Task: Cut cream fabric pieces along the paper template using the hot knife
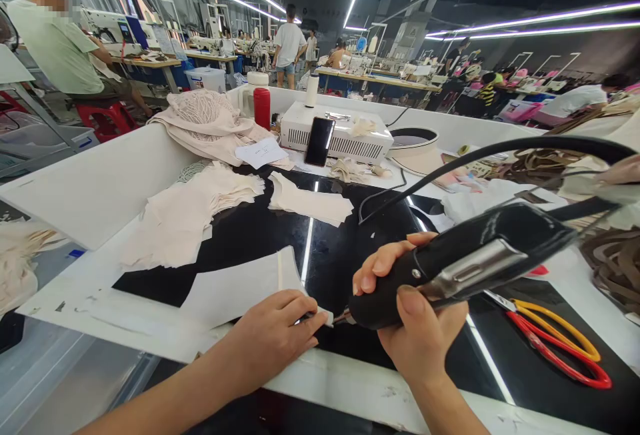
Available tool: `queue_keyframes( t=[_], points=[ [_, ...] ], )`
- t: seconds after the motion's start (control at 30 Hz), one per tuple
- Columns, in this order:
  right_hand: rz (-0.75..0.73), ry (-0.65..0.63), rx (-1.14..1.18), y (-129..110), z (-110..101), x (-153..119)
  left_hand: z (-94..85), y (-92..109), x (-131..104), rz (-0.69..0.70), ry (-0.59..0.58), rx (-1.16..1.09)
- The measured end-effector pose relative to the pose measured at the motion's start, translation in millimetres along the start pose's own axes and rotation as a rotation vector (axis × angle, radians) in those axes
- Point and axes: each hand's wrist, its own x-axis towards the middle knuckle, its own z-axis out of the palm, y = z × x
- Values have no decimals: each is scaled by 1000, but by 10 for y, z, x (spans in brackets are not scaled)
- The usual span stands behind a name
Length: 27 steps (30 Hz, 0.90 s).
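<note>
My right hand [420, 328] is wrapped round a black corded handheld tool [465, 261] with a metal lever along its side. Its narrow metal tip points left and meets the corner of a pale fabric piece [240, 288]. That piece lies flat on the glossy black board [250, 228], with a cream strip across it. My left hand [280, 328] pinches the near edge of the fabric close to the tip; a small dark bit shows between the fingers, too small to name. Orange-and-red-handled scissors [555, 348] rest right of my right hand.
Cream fabric stacks [185, 215] and a smaller pile [310, 200] lie beyond my hands. Behind them stand a phone [320, 141], a white vented box [340, 131] and a red cylinder [261, 108]. The tool's black cable [475, 155] arches at right. Several people work at sewing tables behind.
</note>
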Motion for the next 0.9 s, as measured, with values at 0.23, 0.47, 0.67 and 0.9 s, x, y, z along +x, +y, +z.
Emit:
queue_keyframes(
  t=[0.23,0.47,0.67,0.9],
  points=[
    [12,-15,-18,18,-14,-26,-43,-30,-11,-2,10,-45],
    [10,1,-26,-25,-39,-5,-91,-176,-109,-8,35,-5],
    [22,65,-30,-43,31,72,-53,-193,-119,-8,36,-16],
    [-12,71,-16,83,165,176,-4,-182,-128,-16,42,-38]
  ],
)
